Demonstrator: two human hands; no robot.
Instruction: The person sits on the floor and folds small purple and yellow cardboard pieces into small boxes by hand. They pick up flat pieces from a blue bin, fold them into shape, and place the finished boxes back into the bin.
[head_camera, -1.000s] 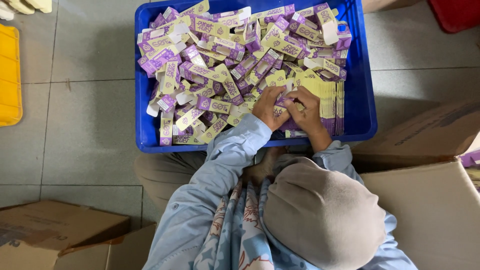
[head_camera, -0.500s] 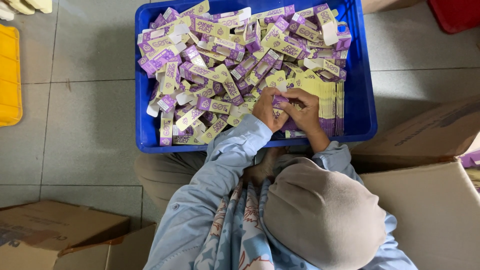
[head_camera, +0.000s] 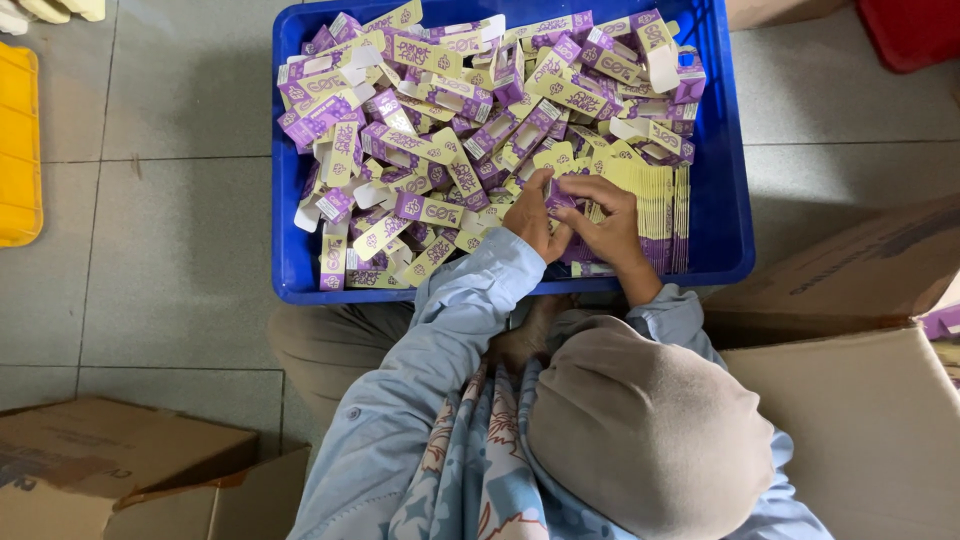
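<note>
left hand: my left hand (head_camera: 533, 215) sits over the near middle of the blue crate (head_camera: 727, 190), fingers curled in, pinching one side of a small purple and yellow carton (head_camera: 556, 196).
right hand: my right hand (head_camera: 607, 222) meets it from the other side, fingertips on the same carton, thumb tucked under. both hands are clenched on that one piece, touching each other at the fingertips.
carton in hand: held just above the pile, near the crate's front wall; it is mostly hidden by my fingers, so i cannot tell if it is flat or folded up.
loose pile: flat purple and yellow cartons (head_camera: 430, 150) lie jumbled across most of the crate, heaped thickest on the left and along the far side, many overlapping at odd angles.
neat stack: a row of the same cartons stood on edge (head_camera: 660, 215) is packed against the crate's right side, just beside my right hand.
crate: it rests on a grey tiled floor (head_camera: 170, 240), its near wall right against my knees.
sleeves: light blue sleeves (head_camera: 455, 300) reach from my body into the crate.
surroundings: brown cardboard boxes (head_camera: 870, 420) stand to my right, another cardboard box (head_camera: 110, 460) at the lower left, a yellow tray (head_camera: 18, 150) at the left edge, a red bin (head_camera: 915, 30) at the top right corner.
</note>
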